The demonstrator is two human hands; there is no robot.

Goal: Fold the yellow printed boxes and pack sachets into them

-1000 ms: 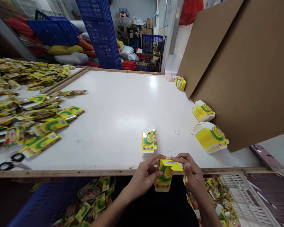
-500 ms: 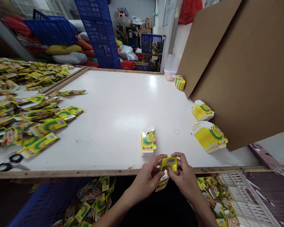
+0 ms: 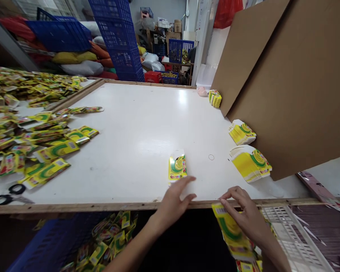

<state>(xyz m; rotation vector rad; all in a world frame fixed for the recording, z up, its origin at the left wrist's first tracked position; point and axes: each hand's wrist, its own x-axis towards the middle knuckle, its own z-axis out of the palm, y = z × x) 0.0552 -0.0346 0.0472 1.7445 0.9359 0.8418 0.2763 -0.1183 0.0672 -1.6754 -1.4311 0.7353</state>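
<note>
Between the thumb and fingers of my right hand [image 3: 242, 213] is a yellow and green small carton [image 3: 229, 228], pinched near its barcode end and hanging down past the table's front edge. Nothing is in my left hand [image 3: 174, 202]; its thumb and fingers are spread just below a yellow carton blank [image 3: 176, 166] lying on the white table. Whether the fingertips touch that blank I cannot tell. Beneath my right hand stands a white crate [image 3: 303, 238] with similar cartons in it, partly hidden by the hand and forearm.
Stacks of flat carton blanks [image 3: 252, 162] lean near the cardboard sheets [image 3: 300, 94] at right. A pile of cartons [image 3: 42, 139] covers the table's left side, with scissors [image 3: 13, 194] near its front edge. A blue crate [image 3: 53, 241] of cartons sits below left.
My hands have parted. The right hand has carried the carton right and down over the white crate; the left has let go and shifted slightly left, its fingers now open.
</note>
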